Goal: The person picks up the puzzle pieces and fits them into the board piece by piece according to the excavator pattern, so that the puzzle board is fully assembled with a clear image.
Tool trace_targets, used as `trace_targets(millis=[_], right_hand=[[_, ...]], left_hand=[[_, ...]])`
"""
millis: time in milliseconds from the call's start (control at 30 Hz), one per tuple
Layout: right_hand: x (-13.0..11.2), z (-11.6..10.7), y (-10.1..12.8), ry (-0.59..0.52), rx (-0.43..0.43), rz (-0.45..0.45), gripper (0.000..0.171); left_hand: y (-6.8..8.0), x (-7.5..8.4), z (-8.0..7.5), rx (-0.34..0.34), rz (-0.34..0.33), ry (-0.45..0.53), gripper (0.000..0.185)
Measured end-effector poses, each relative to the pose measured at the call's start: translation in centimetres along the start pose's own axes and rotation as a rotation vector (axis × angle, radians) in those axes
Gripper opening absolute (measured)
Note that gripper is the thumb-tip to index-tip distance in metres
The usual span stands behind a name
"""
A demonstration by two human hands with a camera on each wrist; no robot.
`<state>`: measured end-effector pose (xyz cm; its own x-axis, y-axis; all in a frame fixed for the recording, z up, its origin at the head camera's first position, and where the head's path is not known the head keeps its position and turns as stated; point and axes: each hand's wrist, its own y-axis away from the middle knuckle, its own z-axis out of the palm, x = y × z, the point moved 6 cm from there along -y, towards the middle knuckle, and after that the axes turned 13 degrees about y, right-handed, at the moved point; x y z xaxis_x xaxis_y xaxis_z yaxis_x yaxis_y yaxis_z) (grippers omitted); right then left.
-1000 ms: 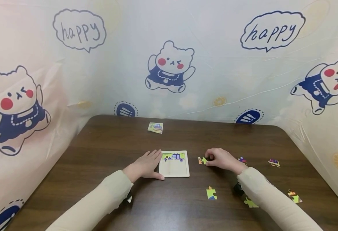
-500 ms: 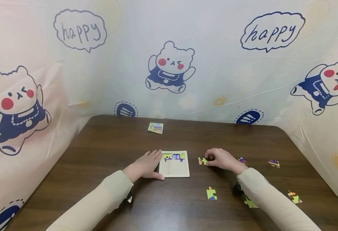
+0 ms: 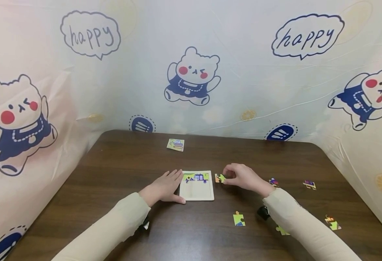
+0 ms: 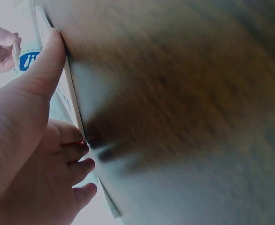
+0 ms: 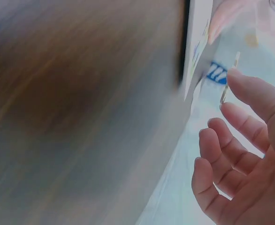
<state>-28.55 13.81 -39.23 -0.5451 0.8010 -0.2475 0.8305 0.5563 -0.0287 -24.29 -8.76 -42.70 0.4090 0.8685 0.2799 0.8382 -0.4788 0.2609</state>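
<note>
A small white puzzle frame (image 3: 196, 195) lies on the dark wooden table (image 3: 119, 170), with coloured pieces filling its top row. My left hand (image 3: 164, 187) rests flat against the frame's left edge, thumb along its front corner; the left wrist view shows the thumb (image 4: 46, 65) pressed on that edge (image 4: 74, 110). My right hand (image 3: 241, 177) pinches a green and orange puzzle piece (image 3: 220, 178) just right of the frame's top corner, lifted slightly. The right wrist view shows that piece (image 5: 228, 79) edge-on at my fingertips (image 5: 250, 91).
Loose pieces lie on the table: one (image 3: 238, 219) in front of the right hand, others at right (image 3: 273, 182) (image 3: 310, 184) (image 3: 332, 223) and one under the right forearm (image 3: 281, 230). A small picture card (image 3: 175, 144) sits near the back edge. Printed curtains surround the table.
My right hand has lifted the green and orange piece and carried it left, toward the frame's top right corner. The left hand and the frame have stayed put.
</note>
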Motion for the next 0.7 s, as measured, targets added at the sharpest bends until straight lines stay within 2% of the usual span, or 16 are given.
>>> trace_targets(millis=[400, 700], right_hand=[[-7.8, 1.8, -3.1, 0.077, 0.009, -0.169, 0.021], [-9.1, 4.0, -4.8, 0.136, -0.042, -0.144, 0.022]], left_hand=[[-0.2, -0.4, 0.2, 0.002, -0.001, 0.003, 0.099], [0.0, 0.0, -0.1, 0.015, 0.017, -0.006, 0.098]])
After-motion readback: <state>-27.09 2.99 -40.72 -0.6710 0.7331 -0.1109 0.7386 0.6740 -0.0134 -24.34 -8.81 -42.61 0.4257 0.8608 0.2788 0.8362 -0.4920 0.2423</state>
